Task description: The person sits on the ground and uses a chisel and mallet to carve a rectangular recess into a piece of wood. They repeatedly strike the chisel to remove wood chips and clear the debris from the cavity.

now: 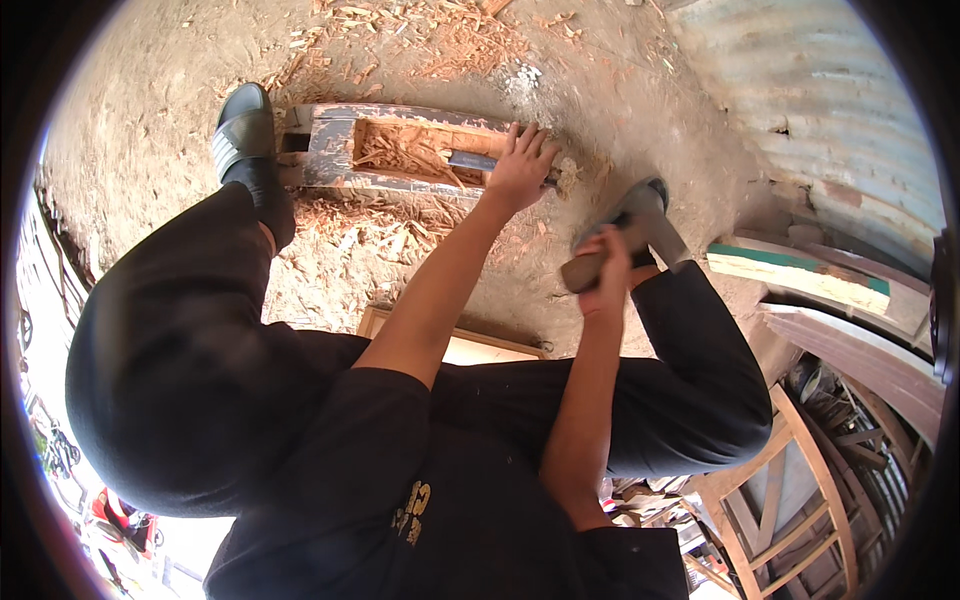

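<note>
A long, dark-painted wooden piece (330, 150) lies on the ground between my feet, with a rectangular recess cut into its bare wood and chips inside. At the recess's right end, my left hand (518, 172) is over a chisel (472, 160), fingers laid across its handle. The flat metal blade points left into the recess; most of the handle is hidden under the palm, and a dark end shows to its right. My right hand (607, 280) is closed around a brown wooden mallet (580, 273), blurred by motion, below and right of the piece, near my right foot.
Wood chips (400, 235) litter the dirt floor around the piece. A corrugated metal wall (820, 110) rises at the right. Boards (800, 275) and a wooden frame (790, 490) stand below it. A light wooden panel (480, 347) lies in front of my legs.
</note>
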